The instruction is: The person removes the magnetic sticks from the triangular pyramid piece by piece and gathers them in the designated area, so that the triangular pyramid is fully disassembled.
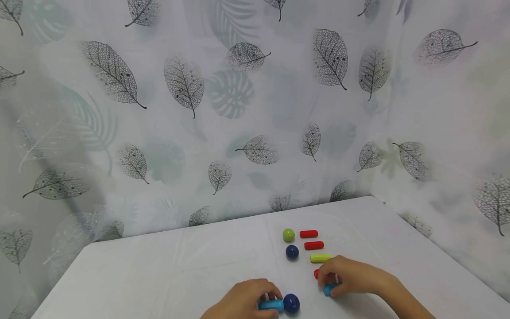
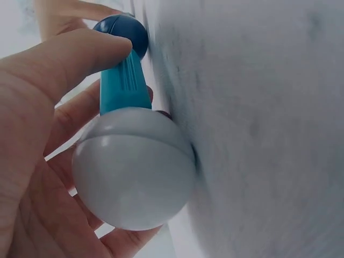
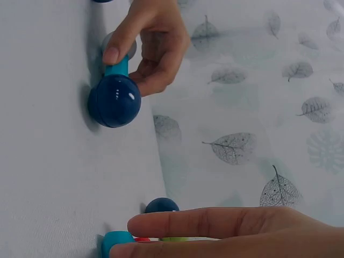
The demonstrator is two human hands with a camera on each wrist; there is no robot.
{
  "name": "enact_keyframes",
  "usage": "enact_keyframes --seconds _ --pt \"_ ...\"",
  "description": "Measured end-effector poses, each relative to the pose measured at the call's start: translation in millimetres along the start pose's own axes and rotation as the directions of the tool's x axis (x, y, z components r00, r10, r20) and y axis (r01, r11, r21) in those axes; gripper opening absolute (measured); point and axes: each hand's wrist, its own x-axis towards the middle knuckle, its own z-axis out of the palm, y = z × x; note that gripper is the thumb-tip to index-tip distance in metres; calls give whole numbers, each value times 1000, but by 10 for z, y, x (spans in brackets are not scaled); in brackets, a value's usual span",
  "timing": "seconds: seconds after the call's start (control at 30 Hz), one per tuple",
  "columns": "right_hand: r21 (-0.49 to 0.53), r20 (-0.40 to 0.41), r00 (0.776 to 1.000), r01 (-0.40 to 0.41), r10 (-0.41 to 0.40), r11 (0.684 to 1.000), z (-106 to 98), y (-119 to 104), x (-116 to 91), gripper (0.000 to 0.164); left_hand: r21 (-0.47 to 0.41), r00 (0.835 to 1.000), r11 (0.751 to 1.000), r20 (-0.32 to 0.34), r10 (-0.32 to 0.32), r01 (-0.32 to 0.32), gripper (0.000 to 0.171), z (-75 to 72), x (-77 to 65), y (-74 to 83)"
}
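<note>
My left hand (image 1: pixel 249 301) pinches a light blue rod (image 1: pixel 272 305) between thumb and fingers. A navy ball (image 1: pixel 291 304) sits at one end of that rod, and a grey ball (image 2: pixel 134 169) is at its other end in the left wrist view. My right hand (image 1: pixel 350 275) has its thumb and fingers around another light blue rod (image 1: pixel 330 289), low on the white table; the hand partly hides it. Just beyond the right fingers, a red rod (image 1: pixel 316 274) is mostly covered.
Farther back on the table (image 1: pixel 159 274) lie two red rods (image 1: pixel 308 234) and a yellow-green rod (image 1: pixel 320 258). Left of them rest a green ball (image 1: pixel 288 235) and a loose navy ball (image 1: pixel 292 252). A leaf-patterned curtain (image 1: pixel 255 110) stands behind the table.
</note>
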Motion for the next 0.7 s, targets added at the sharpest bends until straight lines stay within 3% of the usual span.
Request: enact_keyframes --seconds 0.17,0.3,0.43,0.57,0.7 --pt "-13 -56 997 50 -50 999 29 -39 39 14 76 1000 997 -7 31 -30 21 33 27 16" --pt "9 -88 983 162 -161 987 130 -77 121 16 131 997 989 -14 72 -69 23 63 46 16" --pt "115 -63 968 248 -242 962 259 -130 192 23 52 997 997 -41 66 -64 23 93 45 -6" --pt "196 -24 973 230 -229 953 381 -189 233 29 -66 995 995 -69 74 -78 22 124 40 -44" --pt "213 1 976 211 -217 954 473 -227 281 29 -123 991 986 -89 99 -110 22 149 42 -78"
